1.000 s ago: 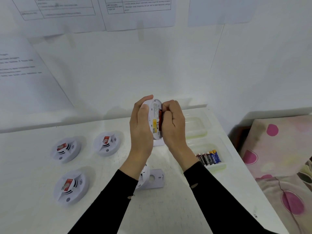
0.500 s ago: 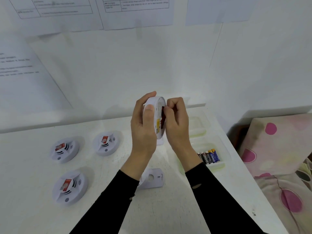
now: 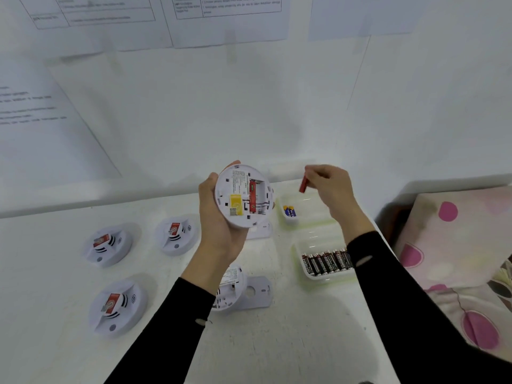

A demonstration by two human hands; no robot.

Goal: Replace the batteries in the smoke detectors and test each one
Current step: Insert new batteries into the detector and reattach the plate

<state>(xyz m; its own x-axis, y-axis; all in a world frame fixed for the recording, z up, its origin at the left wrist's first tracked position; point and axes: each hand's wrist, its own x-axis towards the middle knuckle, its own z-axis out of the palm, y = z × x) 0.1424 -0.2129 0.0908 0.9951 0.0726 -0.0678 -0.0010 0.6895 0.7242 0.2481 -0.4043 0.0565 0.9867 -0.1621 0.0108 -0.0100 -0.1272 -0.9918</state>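
detectors [image 3: 108,246] left — battery trays [image 3: 327,277] right

The smoke detector [image 3: 243,196] you hold is white, with a yellow sticker [image 3: 235,203] and a red fitted battery [image 3: 252,196] inside. The loose battery [image 3: 303,184] you pinch is red too. Your sleeves [image 3: 393,286] are black. The table detectors [image 3: 127,320] are white with red labels [image 3: 113,300] and black curved stripes. The tray batteries [image 3: 325,262] are black and dark red. The cloth [image 3: 457,245] is pale pink with magenta dots.

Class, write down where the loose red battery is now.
The red battery is right of centre in the head view, pinched by the right hand, just right of the open smoke detector in the left hand, above the far tray.
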